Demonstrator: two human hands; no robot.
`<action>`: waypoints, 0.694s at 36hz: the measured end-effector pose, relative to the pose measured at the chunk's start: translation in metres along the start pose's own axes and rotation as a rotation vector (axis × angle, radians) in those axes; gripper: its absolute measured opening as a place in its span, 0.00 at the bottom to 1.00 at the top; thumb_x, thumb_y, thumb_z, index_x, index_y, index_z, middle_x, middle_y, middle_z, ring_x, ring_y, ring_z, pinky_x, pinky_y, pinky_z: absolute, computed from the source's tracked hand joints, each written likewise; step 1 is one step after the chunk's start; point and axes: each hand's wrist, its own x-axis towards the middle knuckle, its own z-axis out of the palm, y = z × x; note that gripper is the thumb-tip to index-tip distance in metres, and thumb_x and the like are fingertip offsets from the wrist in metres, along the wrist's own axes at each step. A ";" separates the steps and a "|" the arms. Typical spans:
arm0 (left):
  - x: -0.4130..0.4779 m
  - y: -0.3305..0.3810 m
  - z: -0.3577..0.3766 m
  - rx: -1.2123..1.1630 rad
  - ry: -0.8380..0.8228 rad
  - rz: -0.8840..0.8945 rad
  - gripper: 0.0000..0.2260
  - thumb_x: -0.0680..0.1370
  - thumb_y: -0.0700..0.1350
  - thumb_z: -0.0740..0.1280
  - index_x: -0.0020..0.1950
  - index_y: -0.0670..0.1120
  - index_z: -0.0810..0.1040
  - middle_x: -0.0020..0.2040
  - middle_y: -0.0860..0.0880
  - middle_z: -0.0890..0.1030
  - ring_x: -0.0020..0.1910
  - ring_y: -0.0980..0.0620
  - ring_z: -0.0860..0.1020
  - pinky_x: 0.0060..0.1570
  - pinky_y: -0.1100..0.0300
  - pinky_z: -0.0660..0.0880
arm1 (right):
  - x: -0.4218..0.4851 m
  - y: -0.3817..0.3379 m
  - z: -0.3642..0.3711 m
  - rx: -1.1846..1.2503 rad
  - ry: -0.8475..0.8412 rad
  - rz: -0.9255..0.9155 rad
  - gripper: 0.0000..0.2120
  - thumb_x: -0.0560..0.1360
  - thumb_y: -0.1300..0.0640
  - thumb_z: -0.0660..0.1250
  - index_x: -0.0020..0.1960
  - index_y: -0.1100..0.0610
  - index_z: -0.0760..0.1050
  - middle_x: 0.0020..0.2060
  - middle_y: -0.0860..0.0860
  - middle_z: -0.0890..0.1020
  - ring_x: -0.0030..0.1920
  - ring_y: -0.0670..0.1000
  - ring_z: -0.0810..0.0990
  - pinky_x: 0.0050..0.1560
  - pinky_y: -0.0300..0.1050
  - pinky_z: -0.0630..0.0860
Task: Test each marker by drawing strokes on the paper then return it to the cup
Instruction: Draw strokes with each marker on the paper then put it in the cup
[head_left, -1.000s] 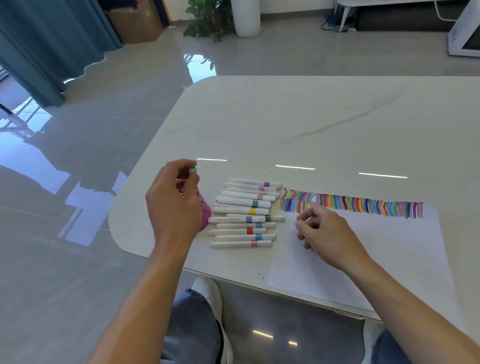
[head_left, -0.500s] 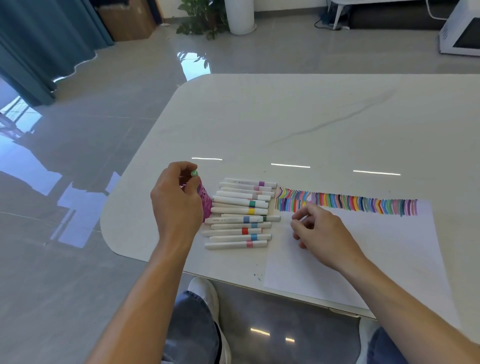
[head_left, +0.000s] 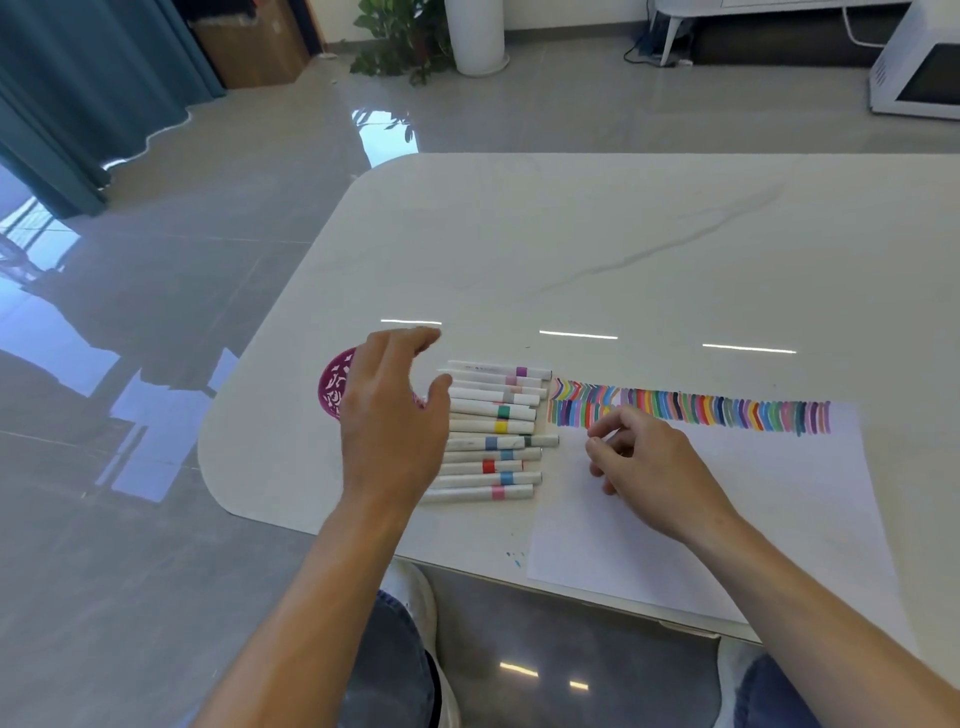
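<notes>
Now left hand (head_left: 389, 415) spread, empty, over marker row (head_left: 493, 427); right hand (head_left: 644, 467) loosely curled on paper (head_left: 727, 519), holding nothing. Risk: careless sweep clips pink cup (head_left: 332, 389), topples it.

The left hand (head_left: 389, 415) covers most of the pink cup (head_left: 332, 391) and the left ends of the markers (head_left: 493, 426); the cup's inside is hidden; the curled fingers of the right hand (head_left: 649, 467) perhaps pinch something, too small to tell; the right forearm (head_left: 831, 608) hides part of the near edge of the paper (head_left: 727, 519).

Beyond the pale, grey-veined desk (head_left: 623, 234), a glossy grey floor (head_left: 156, 364) carries a potted plant (head_left: 395, 36), a cardboard box (head_left: 254, 47) and a teal curtain (head_left: 78, 78).
</notes>
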 end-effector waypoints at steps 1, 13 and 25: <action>-0.002 0.003 0.002 0.001 -0.011 0.047 0.19 0.75 0.38 0.75 0.64 0.48 0.77 0.58 0.53 0.79 0.58 0.56 0.76 0.57 0.62 0.75 | 0.000 0.000 -0.001 0.001 0.002 -0.002 0.01 0.82 0.53 0.66 0.52 0.48 0.76 0.40 0.46 0.85 0.39 0.47 0.84 0.45 0.48 0.83; -0.022 0.014 0.030 0.125 -0.815 -0.013 0.15 0.69 0.50 0.79 0.51 0.57 0.76 0.46 0.58 0.75 0.44 0.56 0.74 0.42 0.61 0.73 | 0.003 0.007 -0.014 -0.072 -0.004 0.020 0.02 0.81 0.50 0.66 0.51 0.47 0.76 0.42 0.45 0.84 0.42 0.48 0.84 0.48 0.50 0.82; -0.026 0.011 0.040 0.229 -0.855 0.040 0.08 0.70 0.46 0.78 0.47 0.53 0.83 0.45 0.56 0.79 0.45 0.53 0.75 0.45 0.58 0.73 | 0.005 0.011 -0.013 -0.141 -0.004 0.024 0.04 0.81 0.49 0.66 0.54 0.48 0.76 0.43 0.44 0.84 0.43 0.47 0.84 0.50 0.50 0.83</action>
